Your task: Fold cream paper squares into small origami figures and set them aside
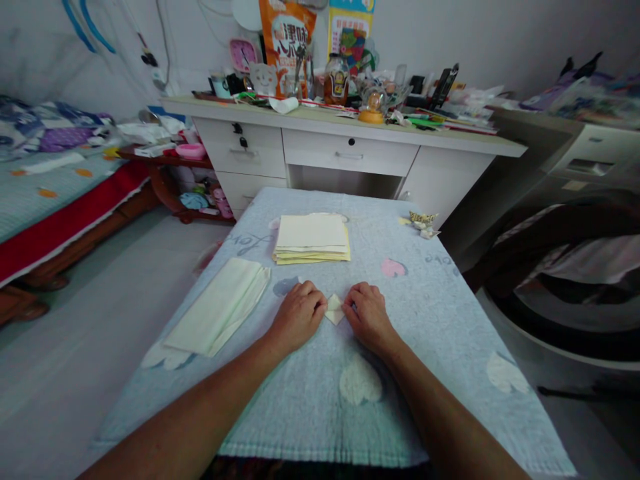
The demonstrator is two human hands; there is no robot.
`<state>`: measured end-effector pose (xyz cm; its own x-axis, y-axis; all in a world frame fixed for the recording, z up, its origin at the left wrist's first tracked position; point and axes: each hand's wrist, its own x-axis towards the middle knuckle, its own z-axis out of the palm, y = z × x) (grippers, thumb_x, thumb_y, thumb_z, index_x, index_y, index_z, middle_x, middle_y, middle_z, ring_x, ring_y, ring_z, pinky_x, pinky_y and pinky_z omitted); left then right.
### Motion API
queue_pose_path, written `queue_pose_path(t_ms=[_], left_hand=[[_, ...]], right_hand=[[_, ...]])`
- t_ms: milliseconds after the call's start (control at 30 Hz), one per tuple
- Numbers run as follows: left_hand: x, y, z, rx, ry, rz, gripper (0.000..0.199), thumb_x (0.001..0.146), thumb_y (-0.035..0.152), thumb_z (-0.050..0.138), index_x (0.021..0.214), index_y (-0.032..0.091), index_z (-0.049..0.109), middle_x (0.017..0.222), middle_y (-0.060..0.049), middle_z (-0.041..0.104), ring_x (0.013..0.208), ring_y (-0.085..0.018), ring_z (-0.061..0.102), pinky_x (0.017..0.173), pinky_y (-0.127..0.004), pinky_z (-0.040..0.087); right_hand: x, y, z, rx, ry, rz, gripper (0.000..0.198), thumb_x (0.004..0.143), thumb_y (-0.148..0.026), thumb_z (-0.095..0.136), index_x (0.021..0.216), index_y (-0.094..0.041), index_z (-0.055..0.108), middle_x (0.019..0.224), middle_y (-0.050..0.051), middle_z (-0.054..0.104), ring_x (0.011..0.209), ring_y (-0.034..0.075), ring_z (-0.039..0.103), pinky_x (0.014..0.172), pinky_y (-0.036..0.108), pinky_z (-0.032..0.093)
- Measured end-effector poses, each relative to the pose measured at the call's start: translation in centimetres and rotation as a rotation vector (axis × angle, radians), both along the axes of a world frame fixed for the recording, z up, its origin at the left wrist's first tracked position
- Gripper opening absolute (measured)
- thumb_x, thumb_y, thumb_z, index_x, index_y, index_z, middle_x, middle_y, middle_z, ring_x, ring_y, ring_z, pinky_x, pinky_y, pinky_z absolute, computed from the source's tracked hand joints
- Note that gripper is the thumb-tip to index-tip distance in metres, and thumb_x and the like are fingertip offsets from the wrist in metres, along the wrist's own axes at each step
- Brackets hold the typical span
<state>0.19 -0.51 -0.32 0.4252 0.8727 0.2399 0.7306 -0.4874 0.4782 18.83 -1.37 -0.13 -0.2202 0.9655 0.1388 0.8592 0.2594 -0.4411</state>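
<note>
L. hand (300,312) & R. hand (369,313) are pinching opp. sides of a small cream folded-paper diamond (335,311); rect. cream-yellow paper stack (312,235) is lying at approx. 11 o'clock.

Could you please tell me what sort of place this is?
It looks like a room in a home, probably a bedroom: a bed stands at the left, and a pink clock sits on a cluttered desk against the wall.
</note>
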Motion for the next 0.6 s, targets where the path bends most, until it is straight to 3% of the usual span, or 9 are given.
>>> queue_pose_path(t_ms=[600], left_hand=[[0.51, -0.11, -0.13, 0.061, 0.18, 0.105, 0.015, 0.09, 0.027, 0.05, 0.081, 0.018, 0.058, 0.091, -0.006, 0.053, 0.091, -0.022, 0.048, 0.081, -0.038, 0.039]], right_hand=[[-0.4, 0.21, -0.33, 0.033, -0.071, -0.067, 0.01, 0.086, -0.025, 0.059, 0.079, -0.019, 0.062, 0.099, 0.008, 0.057, 0.092, 0.024, 0.046, 0.078, 0.035, 0.034]])
